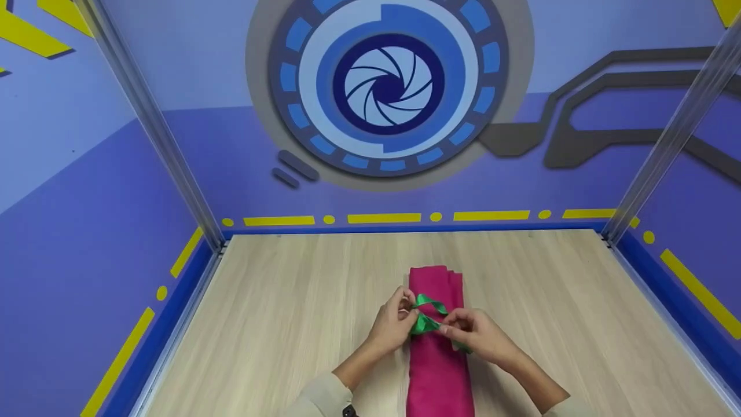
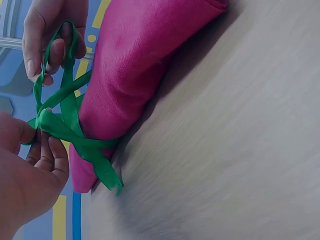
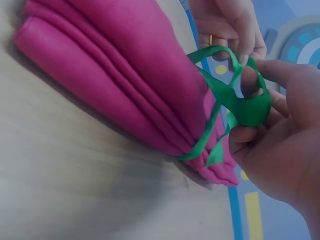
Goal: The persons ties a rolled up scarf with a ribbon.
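A folded magenta cloth (image 1: pixel 441 370) lies lengthwise on the wooden table, with its layered folds showing in the right wrist view. Around its far part runs a green ribbon (image 2: pixel 70 125), raised in loops above the cloth. My left hand (image 1: pixel 395 321) pinches the ribbon at the cloth's left side, between thumb and fingertips. On the other side my right hand (image 1: pixel 479 336) pinches another stretch of it, and a loop stands at these fingers. One frayed ribbon end (image 2: pixel 116 184) hangs beside the cloth. Whether the ribbon is knotted I cannot tell.
The pale wooden table (image 1: pixel 278 324) extends to both sides of the cloth. Blue-purple panels (image 1: pixel 191 145) with yellow markings enclose it at the back and sides, joined by metal corner posts (image 1: pixel 156 121).
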Demonstrator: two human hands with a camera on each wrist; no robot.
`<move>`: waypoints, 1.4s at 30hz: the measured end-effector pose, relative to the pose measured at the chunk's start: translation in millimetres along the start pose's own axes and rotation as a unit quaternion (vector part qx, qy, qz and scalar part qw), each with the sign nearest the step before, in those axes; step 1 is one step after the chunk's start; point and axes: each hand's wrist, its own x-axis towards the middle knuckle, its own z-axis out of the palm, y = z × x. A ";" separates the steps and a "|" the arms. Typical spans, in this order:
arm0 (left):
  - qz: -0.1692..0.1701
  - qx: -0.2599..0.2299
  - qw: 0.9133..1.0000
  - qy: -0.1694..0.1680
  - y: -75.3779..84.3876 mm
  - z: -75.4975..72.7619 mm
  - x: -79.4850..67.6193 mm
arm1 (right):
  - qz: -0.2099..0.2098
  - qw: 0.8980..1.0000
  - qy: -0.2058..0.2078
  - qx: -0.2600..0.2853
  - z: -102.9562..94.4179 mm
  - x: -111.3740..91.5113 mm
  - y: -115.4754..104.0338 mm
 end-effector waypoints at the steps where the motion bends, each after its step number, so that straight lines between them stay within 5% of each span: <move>1: 0.002 0.005 1.000 0.003 -0.3 -0.3 0.1 | -0.001 1.000 -0.002 -0.002 -1.8 -0.1 -0.7; 16: -0.017 0.048 0.996 0.070 -1.9 -1.3 1.5 | -0.017 0.998 0.029 -0.049 -27.8 -0.1 -6.3; 24: 0.020 0.145 0.979 0.140 -10.5 -14.5 3.1 | -0.052 0.991 0.062 -0.110 -50.9 -7.0 -9.3; 27: -0.003 0.117 0.984 0.136 -16.7 -20.6 3.1 | -0.044 0.988 0.067 -0.133 -59.3 -10.9 -8.7; 30: -0.051 0.026 0.991 0.117 -20.8 -27.0 0.8 | -0.039 0.985 0.068 -0.153 -64.6 -13.9 -5.0; 34: -0.098 -0.035 0.990 0.098 -24.9 -34.1 -5.5 | -0.043 0.979 0.080 -0.184 -69.1 -19.0 3.3; 42: -0.090 0.060 0.990 0.086 -40.3 -49.9 -20.1 | -0.013 0.956 0.110 -0.272 -80.4 -31.0 21.3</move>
